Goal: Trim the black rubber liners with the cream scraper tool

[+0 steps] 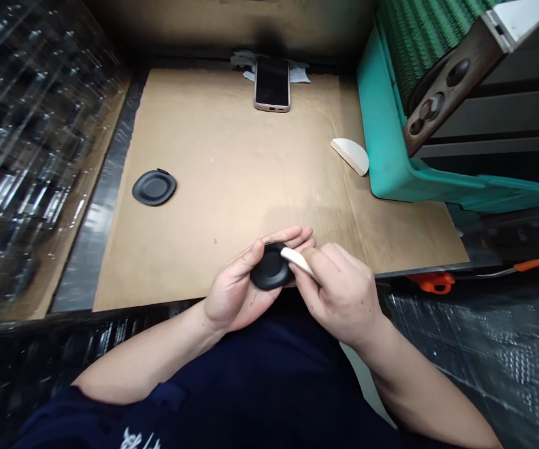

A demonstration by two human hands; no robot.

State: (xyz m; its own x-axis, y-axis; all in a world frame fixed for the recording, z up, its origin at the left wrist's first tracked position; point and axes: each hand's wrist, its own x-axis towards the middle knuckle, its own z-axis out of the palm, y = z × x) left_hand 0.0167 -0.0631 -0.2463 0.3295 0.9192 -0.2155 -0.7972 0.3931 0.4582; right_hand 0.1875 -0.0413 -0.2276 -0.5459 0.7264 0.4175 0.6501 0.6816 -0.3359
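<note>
My left hand (236, 287) cradles a round black disc (269, 268) at the near edge of the cardboard sheet (232, 187), thumb on its top. My right hand (339, 290) pinches a small cream-white flat piece (297, 259) and holds its tip against the disc's right rim. A second black disc (154, 187) lies flat on the cardboard at the left. Another cream-white half-round piece (350, 155) rests on the cardboard at the right.
A phone (272, 84) lies face up at the far edge on white paper. A teal crate (391, 156) stands at the right, clear plastic trays (21, 143) at the left. Orange-handled tools (438, 282) lie below the table edge on the right.
</note>
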